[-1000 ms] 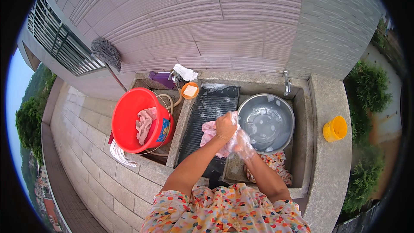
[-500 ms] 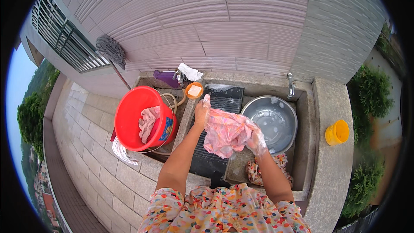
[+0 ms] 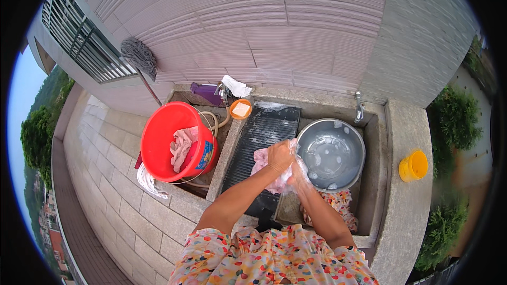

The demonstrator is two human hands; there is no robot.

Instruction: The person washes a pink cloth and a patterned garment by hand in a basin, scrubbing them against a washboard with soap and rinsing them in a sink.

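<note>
My left hand (image 3: 280,155) is closed in a fist on a pink, wet piece of cloth (image 3: 275,184). Close beside it, my right hand (image 3: 299,174) is also wrapped round the cloth, with white suds on the wrist. Bunched up between both hands, the cloth hangs over the dark ribbed washboard (image 3: 264,136) and the left edge of a round metal basin (image 3: 364,154). Soap bubbles float on the basin's greyish water. Part of the cloth is hidden by my fingers and forearms.
A red bucket (image 3: 154,150) with pink cloth in it stands left of the washboard. An orange dish (image 3: 234,114) holds pale soap (image 3: 241,109). Patterned fabric (image 3: 343,208) lies below the basin. A tap (image 3: 359,108) rises behind it; a yellow cup (image 3: 405,170) stands on the right ledge.
The cloth was spread between my hands and is now bunched up. My left hand has moved right and down to my right hand, which has shifted slightly left.
</note>
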